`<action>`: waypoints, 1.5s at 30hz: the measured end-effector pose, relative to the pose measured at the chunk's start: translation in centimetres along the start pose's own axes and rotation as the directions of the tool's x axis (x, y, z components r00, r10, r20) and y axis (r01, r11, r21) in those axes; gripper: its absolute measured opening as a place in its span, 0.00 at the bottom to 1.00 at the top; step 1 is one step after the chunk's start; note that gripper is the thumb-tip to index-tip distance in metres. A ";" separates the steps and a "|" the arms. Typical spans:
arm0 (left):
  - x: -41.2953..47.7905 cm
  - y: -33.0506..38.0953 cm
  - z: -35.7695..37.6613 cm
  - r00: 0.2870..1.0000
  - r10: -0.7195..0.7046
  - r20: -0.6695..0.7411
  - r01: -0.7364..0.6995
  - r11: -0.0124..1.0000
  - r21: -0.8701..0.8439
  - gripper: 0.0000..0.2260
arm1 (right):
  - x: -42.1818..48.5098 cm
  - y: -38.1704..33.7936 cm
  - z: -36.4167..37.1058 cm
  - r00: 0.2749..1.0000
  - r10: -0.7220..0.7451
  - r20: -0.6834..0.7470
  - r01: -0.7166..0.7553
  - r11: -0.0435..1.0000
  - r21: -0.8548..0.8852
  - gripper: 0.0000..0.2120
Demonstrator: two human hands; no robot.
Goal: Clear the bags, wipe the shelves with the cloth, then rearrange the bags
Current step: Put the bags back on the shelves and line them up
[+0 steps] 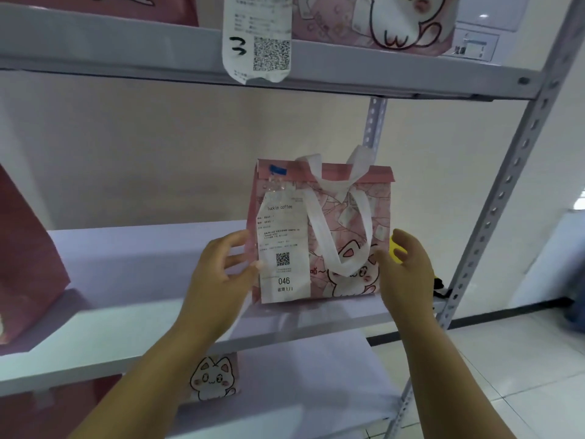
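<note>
A pink cat-print bag (pixel 351 223) with white handles and a long white receipt stands upright on the middle shelf (pixel 133 267), toward its right end. My left hand (pixel 221 274) touches the bag's left edge with straight, spread fingers. My right hand (pixel 405 264) is at the bag's right edge, its fingers loosely curved and its thumb against the bag. A small yellow thing (pixel 396 248), possibly the cloth, shows between the right hand's fingers; I cannot tell whether the hand holds it.
A dark red bag (pixel 25 264) stands at the shelf's left end. More pink bags sit on the top shelf (pixel 373 23) and the lower shelf (pixel 212 378). A receipt (pixel 256 39) hangs from above. A black thing (pixel 440 288) lies by the right upright (pixel 506 185).
</note>
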State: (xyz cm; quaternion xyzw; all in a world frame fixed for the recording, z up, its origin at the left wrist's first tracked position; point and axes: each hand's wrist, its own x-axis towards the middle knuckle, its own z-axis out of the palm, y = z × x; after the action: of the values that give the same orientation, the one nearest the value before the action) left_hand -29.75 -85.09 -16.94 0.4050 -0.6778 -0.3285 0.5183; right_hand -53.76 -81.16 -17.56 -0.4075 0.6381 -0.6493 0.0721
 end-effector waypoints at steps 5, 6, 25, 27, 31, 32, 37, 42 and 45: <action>-1.6 0.1 -3.7 0.997 0.016 -0.081 -0.012 0.999 0.043 0.08 | -2.2 -2.8 1.3 0.987 -0.140 0.076 0.134 0.987 0.088 0.08; -2.0 0.0 -4.8 0.995 0.015 -0.094 -0.012 0.999 0.034 0.07 | -2.8 -3.4 1.9 0.982 -0.157 0.101 0.146 0.983 0.110 0.06; -8.1 -6.8 -32.0 0.752 -0.062 -0.657 0.343 0.887 0.309 0.20 | -19.0 -12.8 25.8 0.654 -0.094 0.751 0.011 0.993 0.114 0.11; -7.6 -7.5 -34.5 0.741 -0.112 -0.662 0.399 0.867 0.300 0.26 | -20.6 -13.9 28.0 0.637 -0.079 0.767 0.029 0.997 0.078 0.20; -6.0 -9.3 -38.2 0.808 -0.171 -0.564 0.417 0.842 0.342 0.27 | -23.1 -15.7 30.8 0.622 -0.107 0.776 0.005 0.991 0.133 0.16; -5.6 -9.7 -38.7 0.814 -0.176 -0.553 0.415 0.842 0.343 0.27 | -23.4 -16.1 31.1 0.617 -0.109 0.780 -0.011 0.989 0.147 0.16; -4.5 -11.2 -40.5 0.782 -0.253 -0.569 0.502 0.798 0.334 0.28 | -24.6 -16.0 32.5 0.639 -0.088 0.764 -0.051 0.986 0.156 0.19; -3.8 -11.4 -39.9 0.851 -0.184 -0.492 0.379 0.864 0.332 0.18 | -24.0 -15.6 31.3 0.758 -0.027 0.652 -0.065 0.991 0.117 0.24; -3.4 -10.5 -37.8 0.920 -0.085 -0.383 0.226 0.912 0.342 0.11 | -23.2 -15.1 29.6 0.821 0.015 0.570 -0.087 0.991 0.100 0.27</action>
State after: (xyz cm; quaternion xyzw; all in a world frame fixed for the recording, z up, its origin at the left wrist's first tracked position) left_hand 9.49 -87.86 -18.14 0.6041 -0.5870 -0.1525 0.5169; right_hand -13.72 -87.11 -18.67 -0.5599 0.5575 -0.5341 0.3008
